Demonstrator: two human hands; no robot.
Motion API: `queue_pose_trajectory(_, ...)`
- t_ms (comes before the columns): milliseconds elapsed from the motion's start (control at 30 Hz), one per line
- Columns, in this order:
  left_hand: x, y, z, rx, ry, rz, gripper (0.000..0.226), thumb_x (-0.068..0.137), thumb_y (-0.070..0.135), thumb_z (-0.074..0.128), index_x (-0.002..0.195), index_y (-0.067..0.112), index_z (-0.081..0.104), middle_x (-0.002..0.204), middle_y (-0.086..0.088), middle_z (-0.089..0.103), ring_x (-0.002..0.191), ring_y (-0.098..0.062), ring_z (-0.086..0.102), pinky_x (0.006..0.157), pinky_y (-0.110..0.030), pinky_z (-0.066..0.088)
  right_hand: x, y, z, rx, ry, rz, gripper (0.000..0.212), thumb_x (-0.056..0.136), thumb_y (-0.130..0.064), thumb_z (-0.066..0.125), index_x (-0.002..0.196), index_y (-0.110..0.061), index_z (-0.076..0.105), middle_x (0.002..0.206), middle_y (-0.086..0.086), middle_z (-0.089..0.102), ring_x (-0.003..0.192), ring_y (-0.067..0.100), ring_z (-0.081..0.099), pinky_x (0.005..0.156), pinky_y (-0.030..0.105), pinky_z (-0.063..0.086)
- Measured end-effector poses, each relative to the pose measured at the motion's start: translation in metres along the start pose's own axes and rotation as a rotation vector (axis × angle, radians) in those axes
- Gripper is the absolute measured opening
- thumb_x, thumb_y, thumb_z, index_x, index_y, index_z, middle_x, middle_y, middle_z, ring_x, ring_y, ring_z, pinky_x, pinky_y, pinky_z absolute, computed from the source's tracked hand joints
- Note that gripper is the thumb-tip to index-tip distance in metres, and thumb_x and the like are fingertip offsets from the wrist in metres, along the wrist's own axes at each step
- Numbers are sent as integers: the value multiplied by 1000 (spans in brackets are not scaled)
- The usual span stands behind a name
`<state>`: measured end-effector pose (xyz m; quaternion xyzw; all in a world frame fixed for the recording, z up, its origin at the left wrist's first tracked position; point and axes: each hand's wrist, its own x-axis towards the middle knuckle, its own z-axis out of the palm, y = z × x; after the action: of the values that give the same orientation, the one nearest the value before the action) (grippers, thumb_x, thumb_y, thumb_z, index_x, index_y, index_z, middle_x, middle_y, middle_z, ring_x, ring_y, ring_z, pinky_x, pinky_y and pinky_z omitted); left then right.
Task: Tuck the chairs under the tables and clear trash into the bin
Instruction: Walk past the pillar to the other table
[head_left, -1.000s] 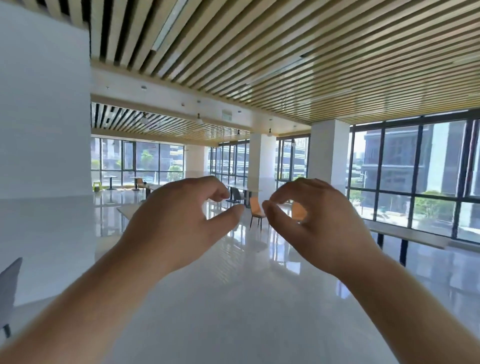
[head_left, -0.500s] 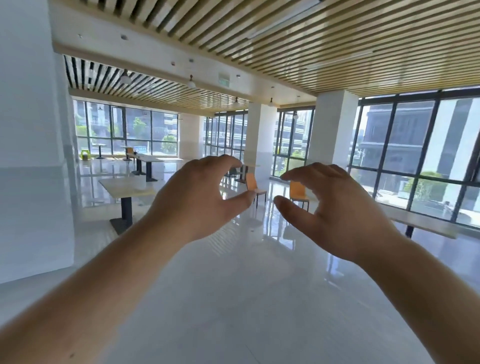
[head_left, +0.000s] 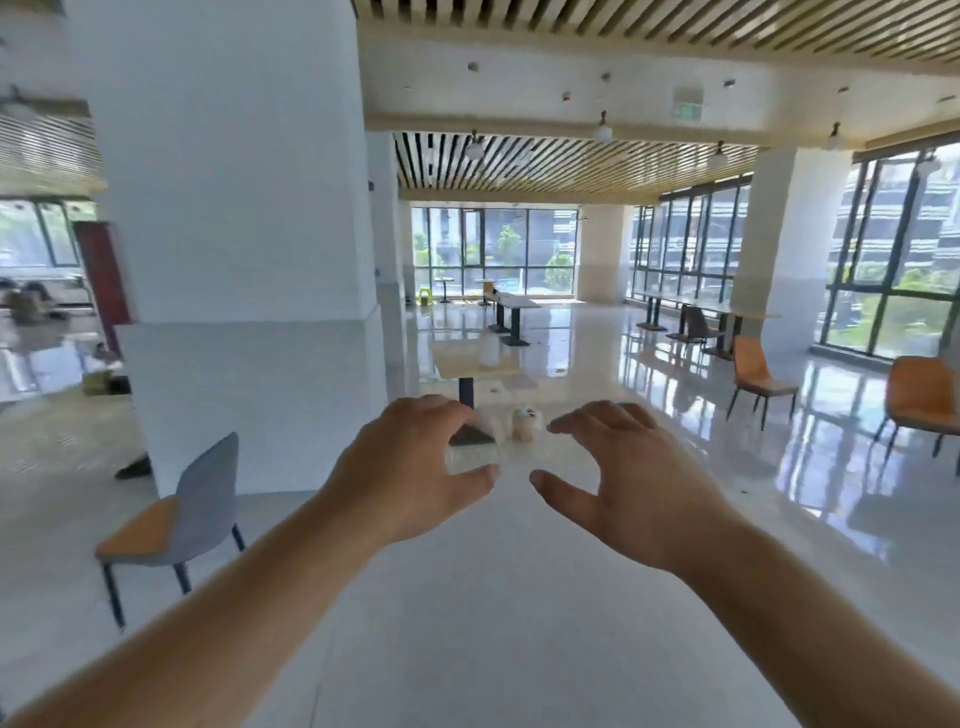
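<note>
My left hand (head_left: 410, 467) and my right hand (head_left: 623, 467) are held out in front of me, fingers curved and apart, holding nothing. Between them, farther off, a drink cup (head_left: 524, 423) stands on a pale surface whose edges I cannot make out. A grey chair with an orange seat (head_left: 171, 514) stands loose at the left by a white pillar (head_left: 234, 234). Two orange chairs (head_left: 756, 374) (head_left: 919, 400) stand apart on the floor at the right. A small table (head_left: 475, 361) is straight ahead beyond my hands.
More tables (head_left: 511, 306) and a dark chair (head_left: 696, 325) stand deeper in the hall near the windows. A long counter (head_left: 727, 309) runs along the right window wall. The glossy floor (head_left: 597, 364) stretches open ahead. A red panel (head_left: 101, 275) and blurred objects lie far left.
The view has swung left and down: the pillar and grey chair came into sight. Both hands dropped lower in the frame and the fingers spread wider apart.
</note>
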<state>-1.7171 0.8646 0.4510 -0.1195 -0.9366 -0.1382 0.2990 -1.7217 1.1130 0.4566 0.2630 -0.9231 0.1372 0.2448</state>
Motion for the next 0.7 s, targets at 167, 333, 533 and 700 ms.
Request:
queue_pose_trajectory(167, 34, -85, 24, 156, 13, -217, 73, 75, 85, 46, 131, 40, 58, 137, 20, 60, 126, -8, 50, 97, -34, 47, 117, -3, 87, 159, -41, -173, 70, 87, -80, 38, 137, -35, 57, 137, -12, 58, 129, 16, 48, 107, 43, 43)
queue_pose_trajectory(333, 61, -190, 51, 172, -13, -365, 70, 80, 79, 55, 138, 41, 50, 142, 17, 56, 128, -9, 48, 90, -30, 46, 225, -39, 191, 216, -122, -322, 74, 86, -80, 33, 142, -35, 51, 141, -12, 57, 131, 15, 48, 103, 36, 44)
queue_pose_trajectory(533, 103, -332, 99, 195, 61, -482, 63, 84, 74, 57, 139, 43, 49, 144, 19, 54, 130, -7, 45, 76, -20, 39, 356, -69, 307, 203, -162, -381, 69, 87, -80, 34, 141, -39, 50, 140, -19, 55, 131, 9, 44, 102, 31, 42)
queue_pose_trajectory(700, 167, -439, 125, 106, 21, -576, 63, 86, 70, 58, 141, 41, 48, 144, 14, 54, 131, -12, 41, 97, -33, 41, 476, -62, 360, 239, -136, -348, 72, 85, -87, 29, 134, -41, 54, 135, -20, 56, 128, 7, 44, 98, 32, 45)
